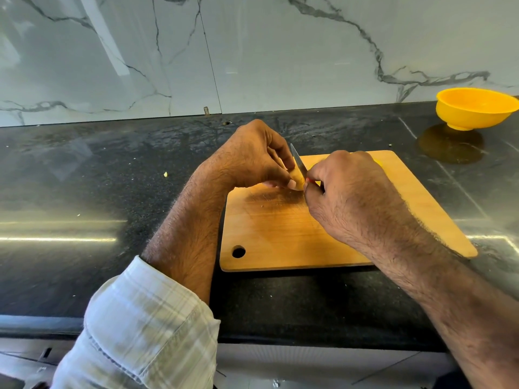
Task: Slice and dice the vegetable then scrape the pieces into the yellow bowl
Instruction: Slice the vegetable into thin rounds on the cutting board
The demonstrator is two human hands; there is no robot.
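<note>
The vegetable (pixel 298 179) lies on the cutting board (pixel 295 234), pinched by the closed left hand (pixel 252 158); the right hand (pixel 348 197), clenched, holds the knife (pixel 298 161) on it; slicing underway; next, advance fingertips clear; yellow bowl (pixel 474 110) stands well apart.

Left hand (pixel 252 158) pins vegetable (pixel 298 179) on board (pixel 280 234); right hand (pixel 351 197) grips knife (pixel 298 161).

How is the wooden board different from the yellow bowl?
The wooden board is flat and rectangular, while the yellow bowl is round and deep. The board lies close under both hands, where the left hand steadies the vegetable and the right hand holds the knife; the bowl stands apart by the wall, far right. The board has a hole in one corner; the bowl shows none. Both rest on the dark counter.
</note>
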